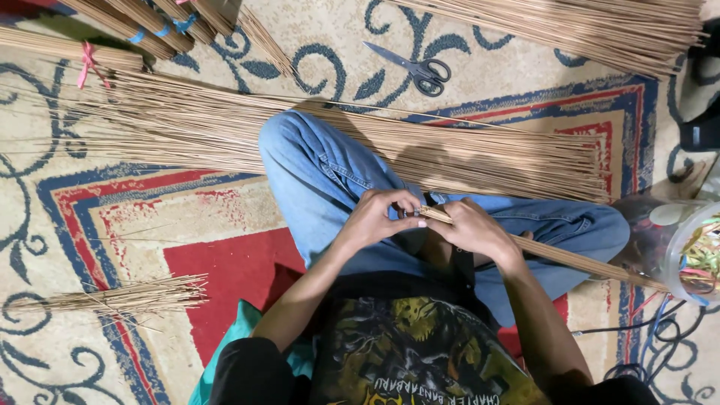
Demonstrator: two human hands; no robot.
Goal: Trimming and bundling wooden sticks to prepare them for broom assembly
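I sit cross-legged in blue jeans on a patterned carpet. My right hand (474, 227) grips a thin bundle of tan sticks (570, 259) that runs from my lap out to the right. My left hand (379, 216) pinches the near end of that bundle, fingertips touching something small and dark there; what it is I cannot tell. A wide loose pile of long tan sticks (420, 146) lies across the carpet and over my left knee, just beyond both hands.
Black-handled scissors (414, 67) lie on the carpet beyond the pile. Tied stick bundles (142, 26) sit top left, another heap (600, 30) top right, a small bunch (120, 296) at left. A clear plastic container (694, 251) stands at the right edge, with cables below it.
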